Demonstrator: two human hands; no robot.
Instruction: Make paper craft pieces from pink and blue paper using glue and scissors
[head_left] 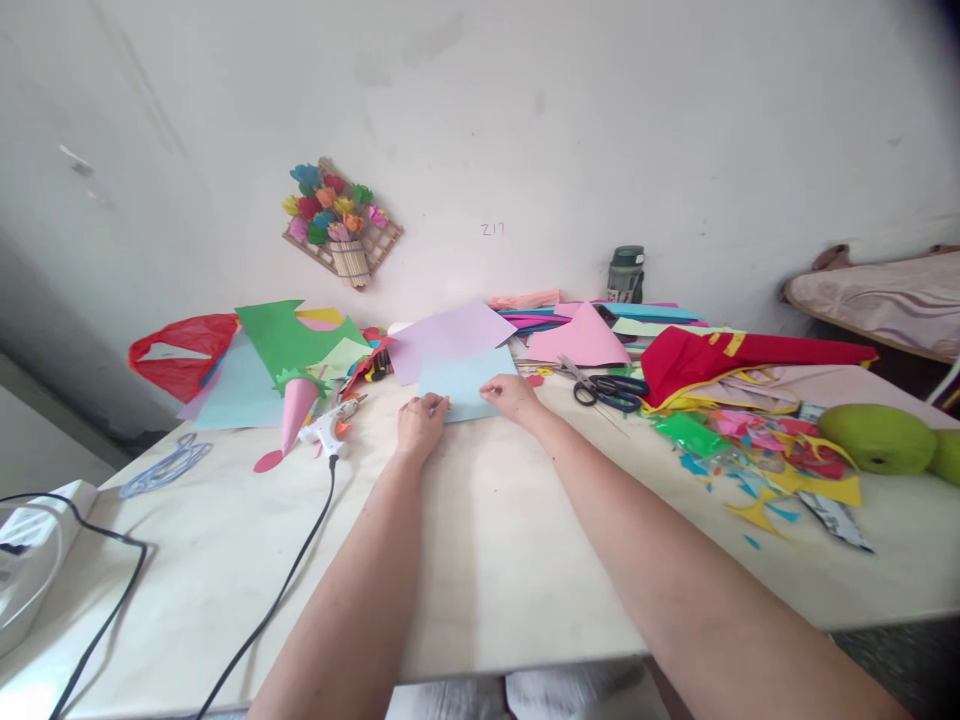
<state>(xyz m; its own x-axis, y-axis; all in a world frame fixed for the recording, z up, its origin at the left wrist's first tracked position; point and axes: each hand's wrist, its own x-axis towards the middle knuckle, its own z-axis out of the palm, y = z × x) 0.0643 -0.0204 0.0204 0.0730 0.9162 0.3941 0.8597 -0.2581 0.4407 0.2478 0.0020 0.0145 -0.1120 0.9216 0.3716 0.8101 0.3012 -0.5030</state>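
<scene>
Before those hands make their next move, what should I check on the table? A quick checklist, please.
1. Both hands, left hand and right hand, at the light blue sheet: ok.
2. Lilac sheet apart from the light blue one: not ok, they overlap.
3. Scissors off the light blue sheet: ok, to its right.
4. Glue gun away from both hands: ok, left of them.
5. Glue gun cool: cannot tell.

Behind my table [480, 560] rises a smudged pale wall [450, 120]; the dark, speckled patch lower right seems floor [900, 655].
</scene>
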